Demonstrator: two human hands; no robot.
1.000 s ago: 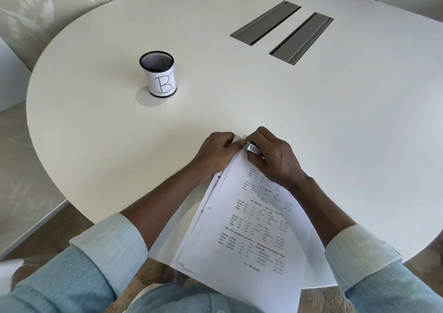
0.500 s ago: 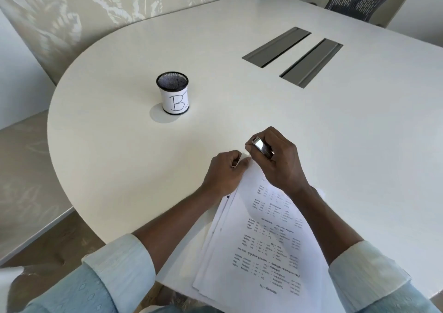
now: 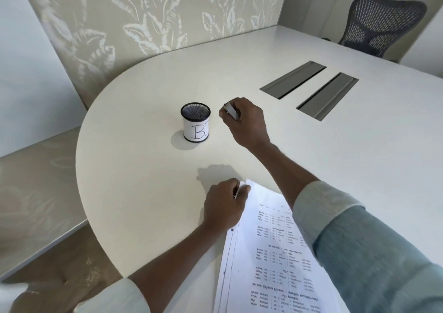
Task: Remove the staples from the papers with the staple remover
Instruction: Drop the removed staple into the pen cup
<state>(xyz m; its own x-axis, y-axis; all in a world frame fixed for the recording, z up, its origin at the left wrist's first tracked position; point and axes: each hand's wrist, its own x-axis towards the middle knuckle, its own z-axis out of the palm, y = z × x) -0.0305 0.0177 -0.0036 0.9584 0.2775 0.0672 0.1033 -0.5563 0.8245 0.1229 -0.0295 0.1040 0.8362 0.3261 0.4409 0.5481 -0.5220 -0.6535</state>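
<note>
Out over the middle of the table (image 3: 143,188), my right hand (image 3: 245,124) is curled around the metal staple remover (image 3: 231,112), holding it just right of the black mesh pen cup (image 3: 196,124) marked with a B, without touching the cup. Nearer to me, my left hand (image 3: 224,205) pinches the far corner of the papers (image 3: 271,252), which lie at the table's near edge with the printed side up. Farther right, two grey cable hatches (image 3: 293,79) sit in the tabletop. A dark mesh office chair (image 3: 381,25) stands at the far side, right of the leaf-patterned wall panel (image 3: 143,13).
</note>
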